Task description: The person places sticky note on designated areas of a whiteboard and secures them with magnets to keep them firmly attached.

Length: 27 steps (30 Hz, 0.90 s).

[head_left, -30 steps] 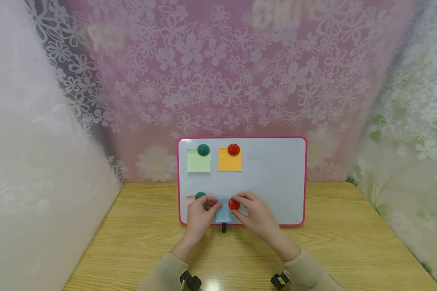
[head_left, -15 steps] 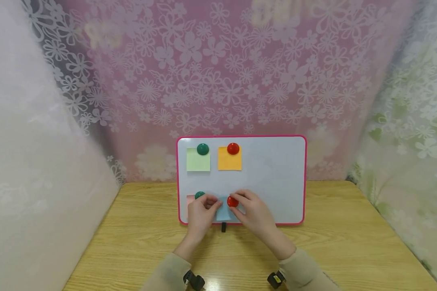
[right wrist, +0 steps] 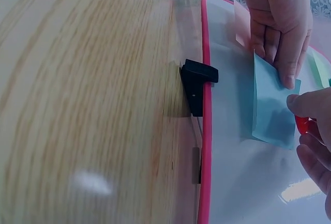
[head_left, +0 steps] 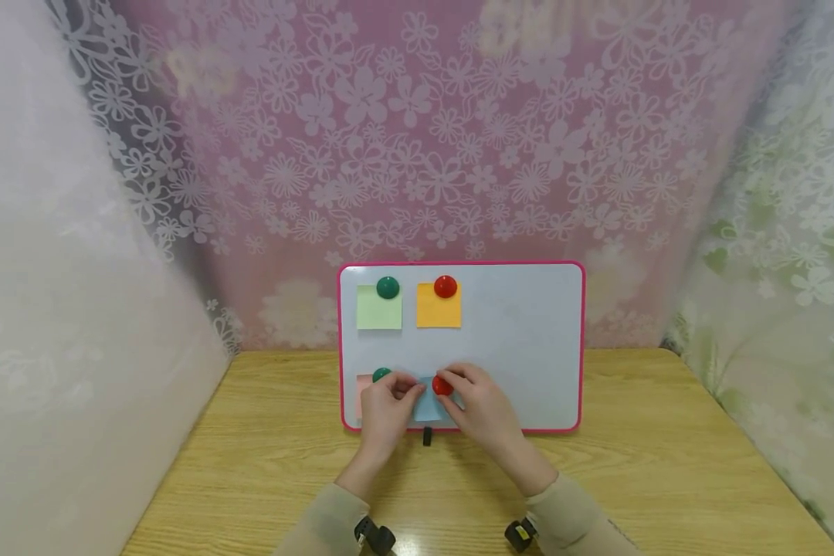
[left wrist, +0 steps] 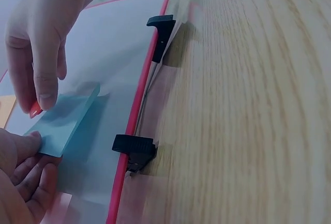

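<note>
A light blue sticky note point(head_left: 427, 405) lies against the lower part of a white magnetic board point(head_left: 521, 332). My left hand point(head_left: 384, 413) pinches the note's left edge between thumb and fingers. With thumb and fingertips, my right hand point(head_left: 485, 409) grips a round red magnet point(head_left: 442, 385) at the note's upper right. In the left wrist view the lower edge of the blue note point(left wrist: 64, 123) stands away from the board. The right wrist view shows the magnet point(right wrist: 302, 124) at the note's edge, partly covered by fingers; whether it touches the board, I cannot tell.
Above are a green note point(head_left: 379, 313) under a green magnet point(head_left: 388, 287) and an orange note point(head_left: 439, 311) under another red magnet point(head_left: 445, 286). A pink note point(head_left: 363, 394) with a green magnet point(head_left: 381, 374) is partly behind my left hand. Black clips point(left wrist: 135, 149) support the board's lower edge.
My right hand has brought the red magnet slightly up and left over the blue note. My left hand keeps its pinch and has barely shifted to the right.
</note>
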Each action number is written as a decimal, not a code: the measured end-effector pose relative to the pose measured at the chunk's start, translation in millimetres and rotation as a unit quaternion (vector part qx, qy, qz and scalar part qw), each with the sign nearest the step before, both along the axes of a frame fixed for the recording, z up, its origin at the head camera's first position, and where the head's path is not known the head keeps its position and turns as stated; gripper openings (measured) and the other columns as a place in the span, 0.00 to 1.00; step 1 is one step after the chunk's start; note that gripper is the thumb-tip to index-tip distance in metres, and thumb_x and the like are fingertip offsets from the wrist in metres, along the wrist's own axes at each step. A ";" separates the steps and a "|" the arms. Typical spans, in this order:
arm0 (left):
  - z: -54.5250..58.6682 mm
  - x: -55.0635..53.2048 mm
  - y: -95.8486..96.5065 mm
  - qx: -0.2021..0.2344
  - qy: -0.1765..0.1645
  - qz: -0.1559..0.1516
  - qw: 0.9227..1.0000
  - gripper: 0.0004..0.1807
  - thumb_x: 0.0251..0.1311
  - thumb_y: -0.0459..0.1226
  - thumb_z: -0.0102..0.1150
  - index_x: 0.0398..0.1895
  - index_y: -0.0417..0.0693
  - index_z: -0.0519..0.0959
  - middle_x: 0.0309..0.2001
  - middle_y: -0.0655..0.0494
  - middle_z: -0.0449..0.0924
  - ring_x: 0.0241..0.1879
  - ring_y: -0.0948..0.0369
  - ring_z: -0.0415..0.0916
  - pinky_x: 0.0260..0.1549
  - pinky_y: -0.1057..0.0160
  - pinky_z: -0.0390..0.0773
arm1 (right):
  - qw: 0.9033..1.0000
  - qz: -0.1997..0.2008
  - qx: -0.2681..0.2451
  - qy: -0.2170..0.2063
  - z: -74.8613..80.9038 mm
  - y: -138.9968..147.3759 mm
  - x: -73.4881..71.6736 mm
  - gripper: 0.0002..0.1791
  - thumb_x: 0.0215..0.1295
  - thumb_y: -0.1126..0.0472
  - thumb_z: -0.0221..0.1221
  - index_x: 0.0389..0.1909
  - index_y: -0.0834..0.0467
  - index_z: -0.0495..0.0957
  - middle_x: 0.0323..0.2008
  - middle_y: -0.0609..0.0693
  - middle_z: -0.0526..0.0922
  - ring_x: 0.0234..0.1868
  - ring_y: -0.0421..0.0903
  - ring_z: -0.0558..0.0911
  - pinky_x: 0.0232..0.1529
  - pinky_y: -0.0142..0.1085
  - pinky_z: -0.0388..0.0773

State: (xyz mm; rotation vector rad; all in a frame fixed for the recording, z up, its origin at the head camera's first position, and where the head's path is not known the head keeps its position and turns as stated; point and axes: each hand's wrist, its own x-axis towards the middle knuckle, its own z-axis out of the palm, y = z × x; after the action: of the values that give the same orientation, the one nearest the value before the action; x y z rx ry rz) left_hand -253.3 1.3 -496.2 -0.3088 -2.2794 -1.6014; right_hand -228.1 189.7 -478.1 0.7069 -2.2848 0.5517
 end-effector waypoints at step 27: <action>2.3 1.9 -0.3 -0.005 -0.013 0.008 1.000 0.05 0.63 0.34 0.78 0.34 0.44 0.89 0.30 0.58 0.88 0.28 0.66 0.83 0.31 0.67 0.85 | 1.000 -0.008 0.019 0.008 -4.9 -6.1 -5.0 0.20 0.57 0.67 0.80 0.51 0.63 0.88 0.49 0.54 0.85 0.50 0.54 0.84 0.52 0.44 0.85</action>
State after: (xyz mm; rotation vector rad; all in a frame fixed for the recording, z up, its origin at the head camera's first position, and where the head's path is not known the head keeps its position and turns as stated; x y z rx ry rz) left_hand -251.4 0.9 -493.8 -0.2732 -2.3027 -1.5961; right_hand -233.0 183.6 -483.1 0.7081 -2.2898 0.4944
